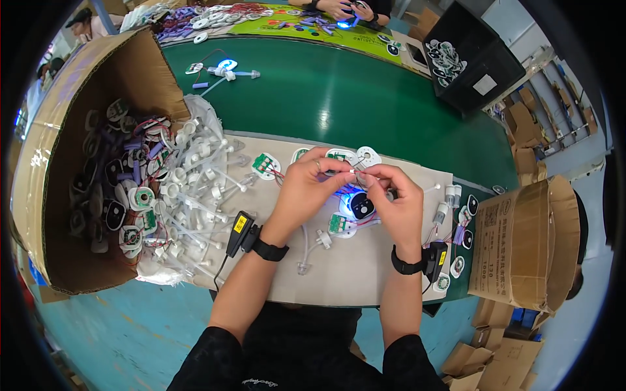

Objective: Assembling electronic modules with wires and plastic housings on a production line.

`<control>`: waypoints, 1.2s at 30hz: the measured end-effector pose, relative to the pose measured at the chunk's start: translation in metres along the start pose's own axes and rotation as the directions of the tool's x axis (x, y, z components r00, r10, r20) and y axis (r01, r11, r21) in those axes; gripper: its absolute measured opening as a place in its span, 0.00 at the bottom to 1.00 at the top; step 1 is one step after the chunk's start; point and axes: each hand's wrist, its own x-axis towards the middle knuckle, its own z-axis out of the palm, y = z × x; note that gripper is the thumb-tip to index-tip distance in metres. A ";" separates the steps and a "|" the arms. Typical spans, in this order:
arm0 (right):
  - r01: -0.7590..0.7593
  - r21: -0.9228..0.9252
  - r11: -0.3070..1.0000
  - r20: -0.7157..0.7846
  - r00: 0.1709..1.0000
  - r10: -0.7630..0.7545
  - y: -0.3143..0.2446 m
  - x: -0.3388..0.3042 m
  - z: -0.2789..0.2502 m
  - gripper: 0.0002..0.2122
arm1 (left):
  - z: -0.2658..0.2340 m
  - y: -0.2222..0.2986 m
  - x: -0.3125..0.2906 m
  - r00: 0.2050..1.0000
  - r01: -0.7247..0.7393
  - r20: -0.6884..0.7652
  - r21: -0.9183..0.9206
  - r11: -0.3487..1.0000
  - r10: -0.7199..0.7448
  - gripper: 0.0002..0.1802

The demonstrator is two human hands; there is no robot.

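Centrally, over the grey mat (339, 274) on the worktop (365, 104), left hand (306, 186) and right hand (391, 195) both pinched one small white part (355, 171) between fingertips, apparently steadying it above a blue-lit disc (360, 205), spare parts heaped in the box (78, 98) alongside.

Sleeves: black, short, ending above the elbows, forearms bare below them.
Left hand (306, 186): a ring on one finger.
Left wrist: black band (269, 250) with a small black box bearing a yellow label; a thin black cable hangs from it.
Right hand (398, 202): no ring visible.
Right wrist: matching black band (405, 266), black box with yellow label on its outer side.
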 end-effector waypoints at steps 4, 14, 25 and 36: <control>0.017 -0.081 0.997 0.054 0.998 -0.013 0.004 0.001 0.001 0.07 | 0.002 0.010 -0.003 0.996 -0.088 0.015 0.199 0.976 0.087 0.08; -0.272 0.148 0.951 0.116 0.959 0.257 0.011 -0.001 -0.002 0.08 | 0.005 0.013 -0.005 0.987 -0.142 -0.014 0.380 0.914 0.159 0.10; -0.024 0.048 0.999 0.017 1.000 0.023 0.019 0.003 0.001 0.05 | 0.003 0.001 -0.003 0.973 0.226 0.082 -0.201 0.953 -0.214 0.22; 0.105 -0.152 0.983 -0.047 0.992 -0.114 0.019 0.002 0.010 0.04 | 0.003 -0.001 -0.004 0.954 0.299 0.095 -0.344 0.890 -0.284 0.23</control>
